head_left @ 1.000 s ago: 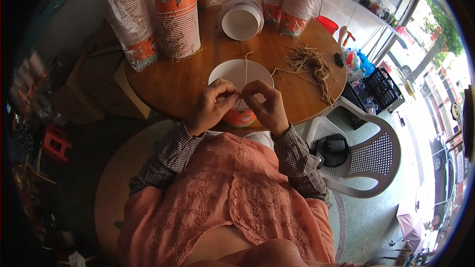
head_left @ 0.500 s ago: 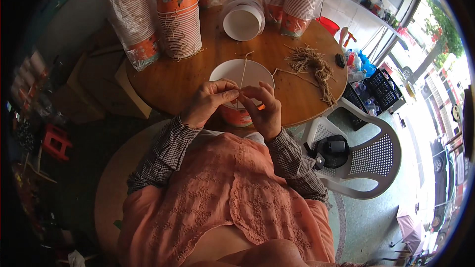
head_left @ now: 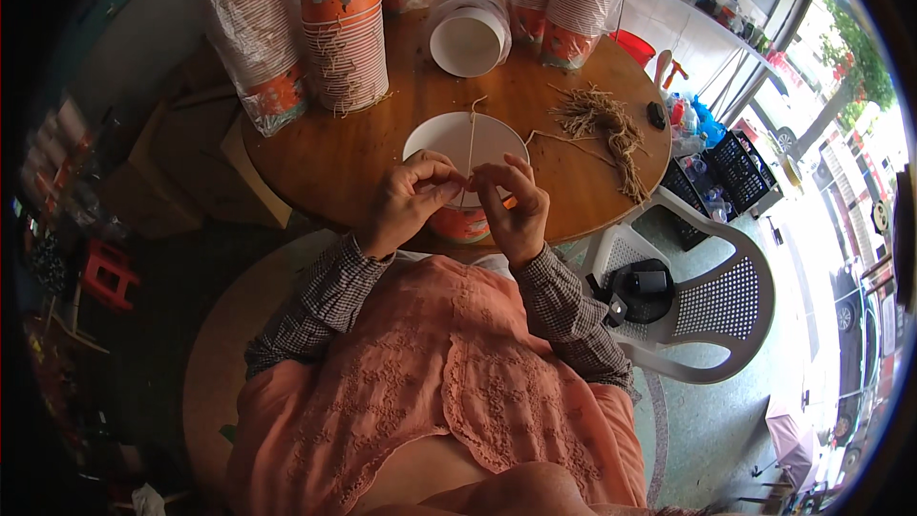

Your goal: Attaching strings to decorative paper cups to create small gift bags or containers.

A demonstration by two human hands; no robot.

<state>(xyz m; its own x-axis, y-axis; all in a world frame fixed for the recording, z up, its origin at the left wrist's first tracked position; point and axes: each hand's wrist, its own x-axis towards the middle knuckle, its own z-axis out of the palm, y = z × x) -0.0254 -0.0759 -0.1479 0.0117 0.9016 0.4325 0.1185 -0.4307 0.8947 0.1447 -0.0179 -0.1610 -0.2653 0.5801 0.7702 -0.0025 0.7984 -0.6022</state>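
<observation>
A paper bucket point(head_left: 435, 140), white inside with an orange printed outside, stands at the near edge of the round table. Across its open mouth runs a thin tan paper string point(head_left: 472, 140), its far end reaching past the rim. Both hands are over the near side of the bucket, fingertips almost meeting. My left hand point(head_left: 413, 197) pinches the string with thumb and forefinger. My right hand point(head_left: 514, 206) also pinches at the string, its other fingers raised. The exact spot between the fingertips is too small to make out.
A bundle of tan strings point(head_left: 621, 139) lies on the wooden table point(head_left: 564, 199) at right. Behind stand a stack of string-fitted buckets point(head_left: 346, 62), plastic-wrapped stacks point(head_left: 258, 29) and a wrapped stack lying down point(head_left: 468, 43). A white plastic chair point(head_left: 721, 301) is at right.
Both hands have shifted slightly; the fingertips are a little farther apart at the string. The bucket and the bundle have stayed in place.
</observation>
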